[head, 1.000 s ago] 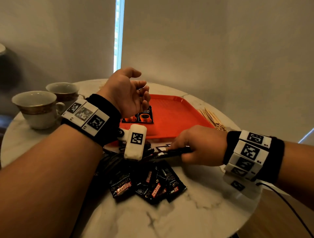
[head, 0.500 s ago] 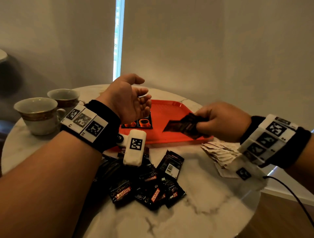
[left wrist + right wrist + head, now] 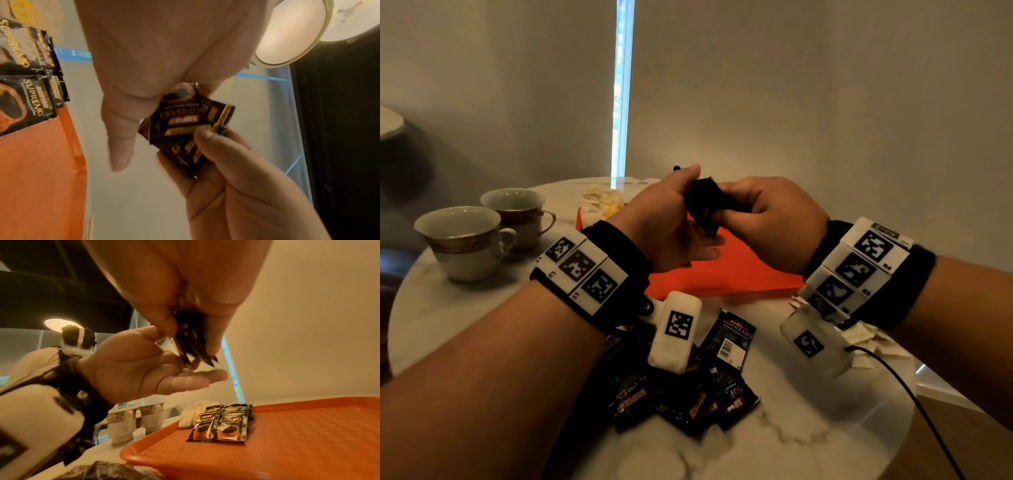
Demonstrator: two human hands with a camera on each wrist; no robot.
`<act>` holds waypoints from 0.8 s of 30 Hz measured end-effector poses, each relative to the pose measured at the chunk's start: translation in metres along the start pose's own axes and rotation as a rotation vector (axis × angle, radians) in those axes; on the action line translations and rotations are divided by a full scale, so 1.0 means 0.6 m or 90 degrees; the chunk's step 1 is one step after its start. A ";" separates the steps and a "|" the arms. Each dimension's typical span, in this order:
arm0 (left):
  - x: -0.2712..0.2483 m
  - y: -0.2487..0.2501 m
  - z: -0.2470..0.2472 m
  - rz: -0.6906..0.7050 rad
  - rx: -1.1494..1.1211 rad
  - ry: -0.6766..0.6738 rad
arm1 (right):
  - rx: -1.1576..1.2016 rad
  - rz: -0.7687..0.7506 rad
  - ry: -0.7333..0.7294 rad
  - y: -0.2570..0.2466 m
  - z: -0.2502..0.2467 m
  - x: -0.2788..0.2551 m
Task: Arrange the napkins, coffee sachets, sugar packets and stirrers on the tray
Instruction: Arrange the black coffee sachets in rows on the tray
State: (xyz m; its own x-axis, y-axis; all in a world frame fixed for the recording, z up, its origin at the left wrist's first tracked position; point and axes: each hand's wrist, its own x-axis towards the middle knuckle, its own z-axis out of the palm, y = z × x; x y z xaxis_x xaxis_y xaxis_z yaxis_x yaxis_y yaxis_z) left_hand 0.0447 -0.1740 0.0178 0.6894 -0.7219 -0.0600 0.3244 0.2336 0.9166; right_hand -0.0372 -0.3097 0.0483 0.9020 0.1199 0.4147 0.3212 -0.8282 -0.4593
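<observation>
Both hands are raised above the orange tray (image 3: 722, 277). My right hand (image 3: 726, 205) pinches a small bundle of black coffee sachets (image 3: 705, 202) between thumb and fingers (image 3: 213, 347). My left hand (image 3: 697, 212) lies palm-up under them with straight fingers (image 3: 195, 378), its thumb touching the bundle's side. The left wrist view shows the held sachets (image 3: 185, 123) close up. Two neat rows of sachets (image 3: 222, 426) lie on the tray's far left part. Several loose sachets (image 3: 688, 401) are heaped on the table near me.
Two teacups (image 3: 465, 243) stand at the left of the round marble table (image 3: 808, 428). Pale napkins (image 3: 602, 202) lie behind the tray's left corner. Sugar packets (image 3: 866, 342) are piled under my right wrist, and a black cable (image 3: 914, 404) trails off the right.
My right hand picked sachets up from the near table, lifted them over the tray and brought them to my left hand. Both hands rose and came together.
</observation>
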 end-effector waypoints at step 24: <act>-0.022 0.037 -0.043 0.173 -0.144 0.127 | -0.297 0.220 -0.494 0.041 0.051 -0.082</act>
State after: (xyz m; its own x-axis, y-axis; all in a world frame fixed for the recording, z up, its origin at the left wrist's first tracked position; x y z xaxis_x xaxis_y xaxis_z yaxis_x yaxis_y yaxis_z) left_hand 0.0596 -0.1428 0.0289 0.8750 -0.4782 0.0760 0.2323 0.5524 0.8006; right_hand -0.0650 -0.3191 -0.0076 0.9186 0.0188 -0.3947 0.0071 -0.9995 -0.0309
